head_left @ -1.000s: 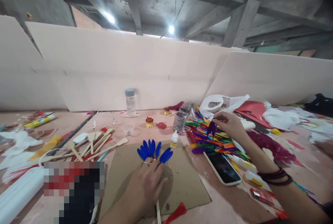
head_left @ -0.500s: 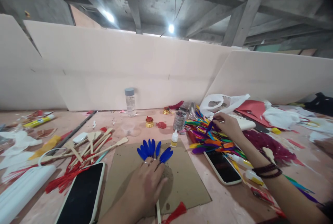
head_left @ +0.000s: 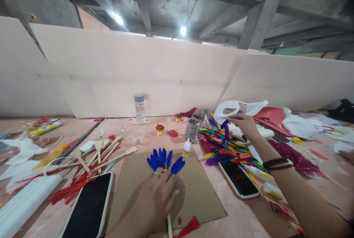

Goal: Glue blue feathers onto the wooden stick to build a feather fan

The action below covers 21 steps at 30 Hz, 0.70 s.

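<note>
My left hand (head_left: 156,198) presses flat on a brown round pad on a stick (head_left: 169,227), lying on a cardboard sheet (head_left: 199,197). Several blue feathers (head_left: 164,158) fan out from under its fingertips. My right hand (head_left: 243,123) reaches over a heap of coloured feathers (head_left: 224,149) at the right. Its fingers pinch a purple feather (head_left: 226,131) that hangs down from them.
A small glue bottle (head_left: 187,147) stands behind the cardboard. Two phones lie flat: one (head_left: 88,208) left of the cardboard, one (head_left: 239,179) right of it. Wooden spoons (head_left: 99,153), red tassels, a clear bottle (head_left: 139,108), a glitter jar (head_left: 191,129) and a white bag (head_left: 235,107) surround them.
My right hand has lifted slightly up and back from the feather heap with the purple feather pinched. My left hand has stayed pressed on the pad.
</note>
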Available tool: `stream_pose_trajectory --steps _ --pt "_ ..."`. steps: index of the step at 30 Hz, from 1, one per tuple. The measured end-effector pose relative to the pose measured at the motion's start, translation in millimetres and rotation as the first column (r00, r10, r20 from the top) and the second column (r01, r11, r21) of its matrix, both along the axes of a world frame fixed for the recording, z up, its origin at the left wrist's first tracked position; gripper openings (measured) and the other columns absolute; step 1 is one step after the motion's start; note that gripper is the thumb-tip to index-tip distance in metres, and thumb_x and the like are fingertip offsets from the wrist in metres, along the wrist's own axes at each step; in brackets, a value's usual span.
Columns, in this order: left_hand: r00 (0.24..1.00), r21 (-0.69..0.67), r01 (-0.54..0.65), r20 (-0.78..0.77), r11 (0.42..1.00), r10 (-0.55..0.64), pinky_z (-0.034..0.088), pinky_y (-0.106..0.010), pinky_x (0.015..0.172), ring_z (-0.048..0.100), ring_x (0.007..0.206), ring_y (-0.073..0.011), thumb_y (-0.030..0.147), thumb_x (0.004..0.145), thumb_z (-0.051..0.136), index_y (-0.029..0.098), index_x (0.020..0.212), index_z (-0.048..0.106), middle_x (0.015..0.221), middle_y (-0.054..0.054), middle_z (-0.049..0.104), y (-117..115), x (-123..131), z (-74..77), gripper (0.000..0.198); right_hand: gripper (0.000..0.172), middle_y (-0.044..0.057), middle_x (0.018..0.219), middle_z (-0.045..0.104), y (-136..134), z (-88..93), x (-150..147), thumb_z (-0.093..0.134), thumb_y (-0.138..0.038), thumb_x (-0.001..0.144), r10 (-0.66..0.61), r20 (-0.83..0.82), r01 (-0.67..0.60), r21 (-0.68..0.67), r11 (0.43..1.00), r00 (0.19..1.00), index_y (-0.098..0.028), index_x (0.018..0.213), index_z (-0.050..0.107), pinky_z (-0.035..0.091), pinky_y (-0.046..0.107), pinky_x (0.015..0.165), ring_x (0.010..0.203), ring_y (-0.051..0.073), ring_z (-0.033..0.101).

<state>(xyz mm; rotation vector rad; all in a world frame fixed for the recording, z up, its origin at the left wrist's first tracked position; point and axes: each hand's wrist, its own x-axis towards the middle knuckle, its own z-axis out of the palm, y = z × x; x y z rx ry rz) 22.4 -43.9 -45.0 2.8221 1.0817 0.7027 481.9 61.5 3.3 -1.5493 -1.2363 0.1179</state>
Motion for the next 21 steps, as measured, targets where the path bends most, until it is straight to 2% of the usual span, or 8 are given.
stream_pose_trajectory --steps 4,8,11,13,16,18,19,21 --pt "0.992 -0.056 0.000 -0.126 0.998 -0.007 0.059 -0.055 0.094 0.068 0.111 -0.0364 0.019 0.097 0.062 0.017 0.117 0.072 0.119 -0.014 0.075 -2.2 0.6 5.2 0.023 0.024 0.000 0.083 0.073 0.1 16.3 -7.5 0.074 -0.038 0.096 0.052 -0.172 -0.035 0.098 0.995 0.984 -0.015 0.098 0.072 0.060 0.030 0.065 0.067 0.014 0.069" --pt "0.997 -0.041 -0.001 -0.081 0.999 -0.003 0.060 -0.057 0.094 0.069 0.111 -0.0378 0.018 0.096 0.062 0.016 0.119 0.072 0.121 -0.015 0.075 -2.3 -2.0 9.6 0.025 0.031 0.002 0.078 0.075 -13.7 39.5 -28.0 0.084 -0.046 0.080 0.135 -0.273 -0.063 0.255 0.965 0.952 -0.019 0.090 0.073 0.059 0.031 0.061 0.062 0.016 0.069" --pt "0.999 -0.024 0.008 0.036 1.000 -0.007 0.060 -0.055 0.093 0.070 0.112 -0.0369 0.017 0.098 0.059 0.018 0.123 0.071 0.123 -0.015 0.075 1.4 -5.0 7.1 0.029 0.032 0.003 0.077 0.075 -33.1 57.2 -51.4 0.086 -0.048 0.075 0.218 -0.280 -0.123 0.319 0.940 0.935 -0.022 0.090 0.074 0.058 0.029 0.058 0.061 0.016 0.067" --pt "0.983 -0.068 0.025 0.183 0.997 -0.012 0.059 -0.050 0.093 0.071 0.110 -0.0335 0.019 0.101 0.055 0.020 0.123 0.072 0.120 -0.013 0.076 4.9 -5.7 3.6 0.028 0.031 0.003 0.079 0.075 -47.7 65.5 -72.3 0.086 -0.048 0.076 0.289 -0.273 -0.200 0.313 0.928 0.917 -0.023 0.091 0.075 0.058 0.028 0.059 0.062 0.015 0.066" --pt "0.890 -0.225 0.117 0.455 0.967 -0.002 0.058 -0.041 0.090 0.073 0.102 -0.0272 0.025 0.102 0.053 0.022 0.112 0.077 0.109 -0.010 0.080 9.0 -3.8 1.7 0.025 0.030 0.002 0.078 0.073 -69.4 67.6 -112.8 0.086 -0.049 0.076 0.416 -0.284 -0.351 0.253 0.902 0.864 -0.024 0.089 0.075 0.057 0.026 0.060 0.065 0.014 0.066" --pt "0.835 -0.399 0.193 0.546 0.897 0.063 0.057 -0.038 0.087 0.074 0.097 -0.0264 0.033 0.100 0.059 0.022 0.107 0.080 0.104 -0.010 0.081 9.4 -1.4 4.9 0.024 0.030 0.001 0.076 0.070 -82.3 62.0 -143.5 0.083 -0.050 0.081 0.497 -0.309 -0.459 0.193 0.867 0.811 -0.024 0.092 0.075 0.054 0.025 0.056 0.063 0.013 0.063" --pt "0.809 -0.505 0.240 0.577 0.829 0.117 0.057 -0.035 0.078 0.074 0.087 -0.0240 0.038 0.098 0.062 0.022 0.108 0.080 0.103 -0.010 0.082 8.8 -0.1 7.5 0.026 0.029 0.000 0.077 0.069 -87.9 57.8 -158.7 0.080 -0.051 0.085 0.578 -0.347 -0.566 0.145 0.811 0.739 -0.024 0.094 0.074 0.053 0.024 0.056 0.063 0.013 0.062" --pt "0.743 -0.682 0.402 0.632 0.611 0.217 0.052 -0.028 0.060 0.066 0.061 -0.0159 0.048 0.094 0.067 0.021 0.114 0.078 0.102 -0.010 0.082 6.4 1.9 13.1 0.035 0.029 0.000 0.078 0.067 -96.3 48.0 -186.6 0.075 -0.051 0.091 0.687 -0.400 -0.724 0.078 0.685 0.607 -0.024 0.099 0.074 0.054 0.026 0.061 0.067 0.013 0.062"
